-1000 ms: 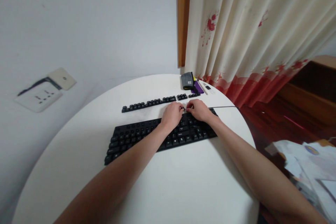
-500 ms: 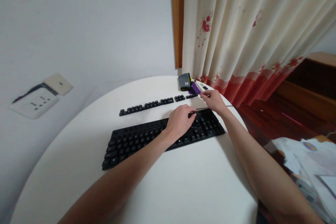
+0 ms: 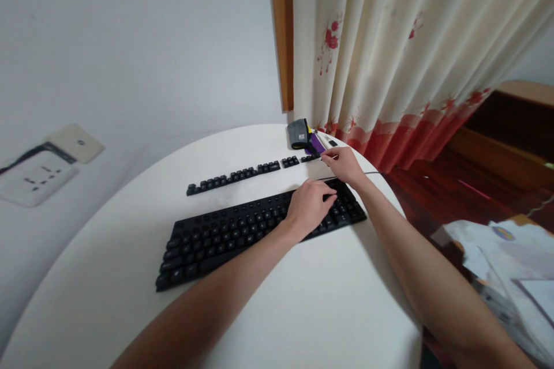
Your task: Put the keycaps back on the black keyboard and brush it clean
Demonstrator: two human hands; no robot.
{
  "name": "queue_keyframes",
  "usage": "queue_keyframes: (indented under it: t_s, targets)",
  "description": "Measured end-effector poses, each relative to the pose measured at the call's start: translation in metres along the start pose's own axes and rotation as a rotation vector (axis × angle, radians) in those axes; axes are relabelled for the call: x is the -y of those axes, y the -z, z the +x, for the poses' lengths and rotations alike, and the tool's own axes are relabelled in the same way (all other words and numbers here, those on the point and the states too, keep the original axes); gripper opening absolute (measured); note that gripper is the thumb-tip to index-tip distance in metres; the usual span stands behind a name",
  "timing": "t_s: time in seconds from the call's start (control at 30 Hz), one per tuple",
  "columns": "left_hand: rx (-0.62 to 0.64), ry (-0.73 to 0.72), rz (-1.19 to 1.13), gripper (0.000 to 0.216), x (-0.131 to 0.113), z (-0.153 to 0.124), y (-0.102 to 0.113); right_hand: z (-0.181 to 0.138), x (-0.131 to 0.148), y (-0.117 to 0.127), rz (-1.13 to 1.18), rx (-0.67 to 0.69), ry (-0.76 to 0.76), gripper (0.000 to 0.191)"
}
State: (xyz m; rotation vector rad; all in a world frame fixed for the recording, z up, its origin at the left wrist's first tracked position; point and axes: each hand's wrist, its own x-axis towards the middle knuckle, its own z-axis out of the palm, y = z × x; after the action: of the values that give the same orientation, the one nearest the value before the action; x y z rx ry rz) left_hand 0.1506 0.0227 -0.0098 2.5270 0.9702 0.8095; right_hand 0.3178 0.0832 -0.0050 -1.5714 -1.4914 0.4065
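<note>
Black keyboard (image 3: 242,230) sits mid-frame on my white table (image 3: 303,311). My left hand (image 3: 309,206) rests loose and open on its right end. My right hand (image 3: 345,165) is just above it, fingertips at the end of the row of loose keycaps (image 3: 234,176). Honestly can't tell if they're pinching one, it's too small. Grey pouch (image 3: 298,134) sits behind, by the curtain (image 3: 389,57).
</note>
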Motion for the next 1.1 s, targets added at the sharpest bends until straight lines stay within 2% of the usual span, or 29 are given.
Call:
queue_keyframes:
  t_s: [0.2, 0.4, 0.8, 1.1]
  targets:
    - [-0.025, 0.027, 0.054, 0.016, -0.007, -0.002, 0.0, -0.002, 0.001, -0.001, 0.002, 0.015, 0.034, 0.02]
    - [0.011, 0.031, 0.087, 0.019, -0.009, -0.003, 0.003, -0.005, 0.001, 0.0, -0.004, 0.023, 0.028, 0.02]
    - [0.135, -0.113, 0.237, 0.037, -0.013, -0.011, 0.011, -0.009, -0.001, 0.003, -0.02, 0.028, 0.007, 0.022]
    - [0.149, -0.159, 0.21, 0.042, -0.008, -0.012, 0.009, -0.01, -0.002, 0.007, 0.023, 0.033, -0.027, 0.021]
